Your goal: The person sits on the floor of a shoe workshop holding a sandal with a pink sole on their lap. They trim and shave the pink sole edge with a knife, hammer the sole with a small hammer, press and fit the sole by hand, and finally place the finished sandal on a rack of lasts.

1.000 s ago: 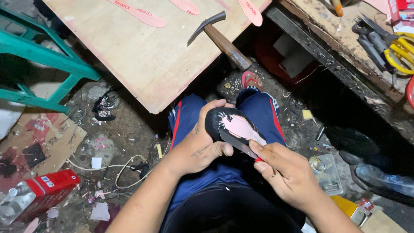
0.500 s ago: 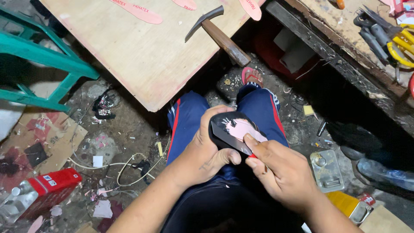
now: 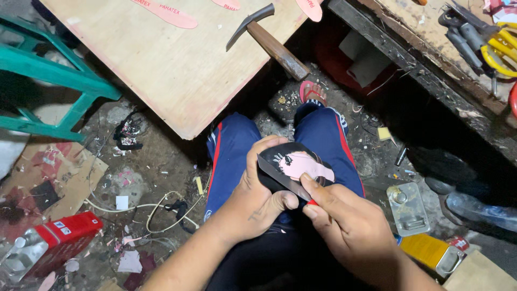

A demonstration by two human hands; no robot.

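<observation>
Left hand (image 3: 258, 202) is closed around a black shoe sole (image 3: 293, 159) with pink insole, held over the lap. Right hand (image 3: 344, 226) grips a knife (image 3: 283, 177), blade laid on the sole's edge.

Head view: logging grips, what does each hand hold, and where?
Left hand cups black shoe piece from beneath; right hand grips knife blade near its handle.

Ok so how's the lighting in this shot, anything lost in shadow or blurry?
Head view: light falls on the pale plywood board and both hands, left hand and right hand, which look sharp; the gap under the dark wooden bench is near black; the edges bend slightly.
</observation>
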